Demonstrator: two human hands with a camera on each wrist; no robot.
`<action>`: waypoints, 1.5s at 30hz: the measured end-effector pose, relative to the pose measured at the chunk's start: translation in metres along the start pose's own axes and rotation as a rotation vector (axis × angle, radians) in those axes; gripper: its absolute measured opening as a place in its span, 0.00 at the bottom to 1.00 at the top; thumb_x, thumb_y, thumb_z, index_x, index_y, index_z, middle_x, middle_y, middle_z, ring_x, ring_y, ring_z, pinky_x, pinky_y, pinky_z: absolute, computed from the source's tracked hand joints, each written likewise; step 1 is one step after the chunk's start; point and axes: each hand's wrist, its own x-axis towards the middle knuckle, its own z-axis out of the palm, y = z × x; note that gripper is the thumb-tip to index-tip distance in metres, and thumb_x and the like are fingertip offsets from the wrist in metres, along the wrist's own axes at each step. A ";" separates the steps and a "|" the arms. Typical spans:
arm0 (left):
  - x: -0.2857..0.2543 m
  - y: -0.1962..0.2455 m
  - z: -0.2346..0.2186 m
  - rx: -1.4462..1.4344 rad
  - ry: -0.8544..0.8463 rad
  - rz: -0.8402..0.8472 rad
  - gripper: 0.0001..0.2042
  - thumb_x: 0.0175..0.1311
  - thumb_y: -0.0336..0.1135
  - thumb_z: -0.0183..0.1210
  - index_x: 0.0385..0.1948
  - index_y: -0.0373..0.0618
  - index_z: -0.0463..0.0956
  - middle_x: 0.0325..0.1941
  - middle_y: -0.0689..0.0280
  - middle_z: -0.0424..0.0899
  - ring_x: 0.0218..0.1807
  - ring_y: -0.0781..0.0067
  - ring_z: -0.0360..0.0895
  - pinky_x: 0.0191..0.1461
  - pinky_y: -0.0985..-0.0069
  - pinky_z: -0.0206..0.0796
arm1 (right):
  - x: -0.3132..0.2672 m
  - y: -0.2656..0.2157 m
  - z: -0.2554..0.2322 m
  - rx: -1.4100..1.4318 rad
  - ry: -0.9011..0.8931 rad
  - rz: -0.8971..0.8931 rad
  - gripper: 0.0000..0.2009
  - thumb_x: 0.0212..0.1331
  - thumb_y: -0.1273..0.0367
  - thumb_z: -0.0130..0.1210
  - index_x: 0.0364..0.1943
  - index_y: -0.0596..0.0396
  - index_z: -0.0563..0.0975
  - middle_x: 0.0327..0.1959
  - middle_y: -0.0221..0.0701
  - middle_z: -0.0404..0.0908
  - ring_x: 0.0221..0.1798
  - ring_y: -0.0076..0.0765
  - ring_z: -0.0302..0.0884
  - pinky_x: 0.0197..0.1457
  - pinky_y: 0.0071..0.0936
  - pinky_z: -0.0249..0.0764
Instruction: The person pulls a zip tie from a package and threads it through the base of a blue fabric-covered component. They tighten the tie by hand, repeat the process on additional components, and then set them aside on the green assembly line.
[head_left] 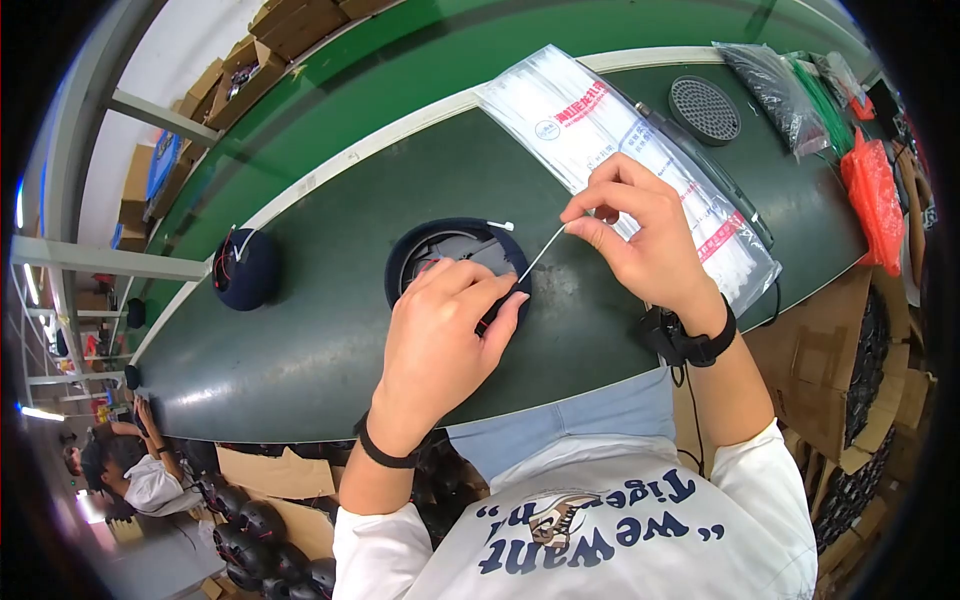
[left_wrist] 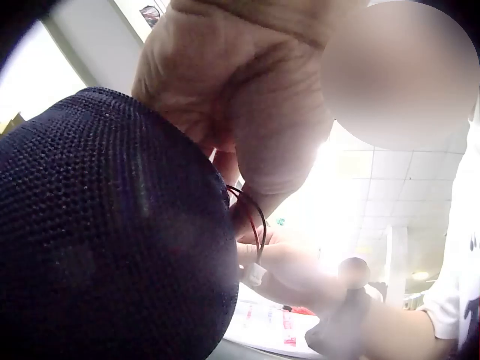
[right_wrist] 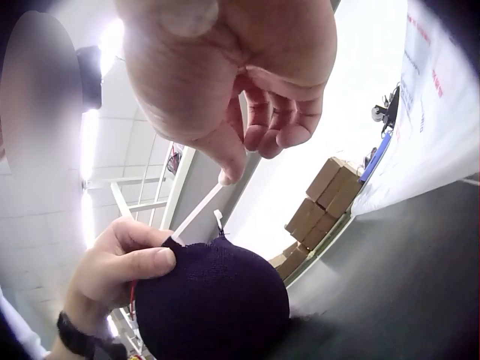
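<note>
A round dark-blue fabric-covered shell [head_left: 402, 246] rests on the green worktable, grey plastic showing inside its open top. My left hand [head_left: 440, 335] grips its near rim, thumb outside in the right wrist view and fingers reaching over the opening. Between thumb and forefinger my right hand [head_left: 645, 235] pinches the end of a white cable tie [right_wrist: 199, 211], which slants down to the rim by the left thumb. Another short white tie end with its head [right_wrist: 218, 217] sticks up from the rim. Red and black wires [left_wrist: 259, 232] loop out beside the left fingers.
A clear bag of white cable ties [head_left: 610, 130] lies beyond the right hand. Near it are a round grey perforated disc [head_left: 705, 110] and a red plastic bag [head_left: 872, 205]. Another fabric-covered shell [head_left: 248, 270] stands to the left. Cardboard boxes [head_left: 815, 365] are at the right edge.
</note>
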 end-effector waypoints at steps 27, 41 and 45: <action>0.021 -0.061 -0.035 -0.259 0.027 -0.154 0.05 0.60 0.27 0.72 0.36 0.38 0.90 0.29 0.61 0.91 0.26 0.74 0.84 0.33 0.78 0.75 | 0.014 -0.037 0.068 0.385 -0.061 0.389 0.08 0.65 0.76 0.68 0.46 0.65 0.88 0.34 0.32 0.91 0.34 0.17 0.85 0.40 0.17 0.80; 0.015 -0.067 -0.011 -0.267 0.196 -0.103 0.06 0.51 0.27 0.75 0.30 0.40 0.89 0.25 0.65 0.88 0.25 0.76 0.83 0.32 0.80 0.75 | 0.009 -0.043 0.084 0.029 0.098 0.207 0.06 0.58 0.78 0.69 0.39 0.60 0.87 0.29 0.33 0.90 0.28 0.23 0.86 0.29 0.19 0.76; 0.015 -0.067 -0.009 -0.266 0.209 -0.085 0.06 0.51 0.27 0.75 0.30 0.40 0.88 0.25 0.64 0.88 0.25 0.73 0.84 0.32 0.78 0.77 | 0.009 -0.049 0.080 -0.019 0.092 0.183 0.05 0.58 0.79 0.69 0.37 0.61 0.87 0.28 0.30 0.89 0.29 0.19 0.85 0.30 0.17 0.75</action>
